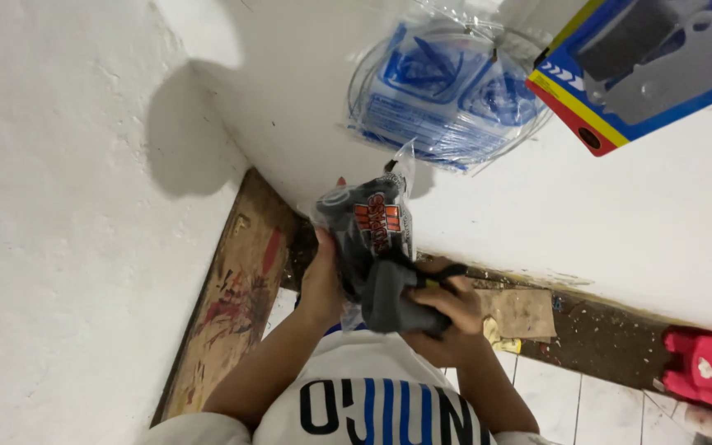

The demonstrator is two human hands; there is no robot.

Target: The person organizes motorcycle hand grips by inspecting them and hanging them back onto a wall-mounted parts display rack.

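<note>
The left hand (320, 284) and right hand (448, 317) were raised together in front of the person's chest, in the corner where two white walls (67, 206) met. Between them was a clear plastic bag (370, 227) holding a black rubbery part, with a red and orange printed label on its front and a crinkled, twisted top that stuck up toward the wall. The left hand cupped the bag from its left side, the fingers mostly hidden behind it, so how they lay could not be told. The right hand's fingers (453, 298) were curled and pressed together around a dark grey piece (393, 301) that came out of the bag's lower end; whether this was the part itself or a cloth around it could not be told. Above the hands, a bundle of clear packets with blue print (442, 91) hung on the wall, and beside it at the upper right hung a blue, yellow and red card pack (644, 62) with grey parts under plastic. A worn, paint-stained board (236, 305) ran along the foot of the left wall. Lower right, a red object (706, 371) sat on the tiled floor (554, 395).
</note>
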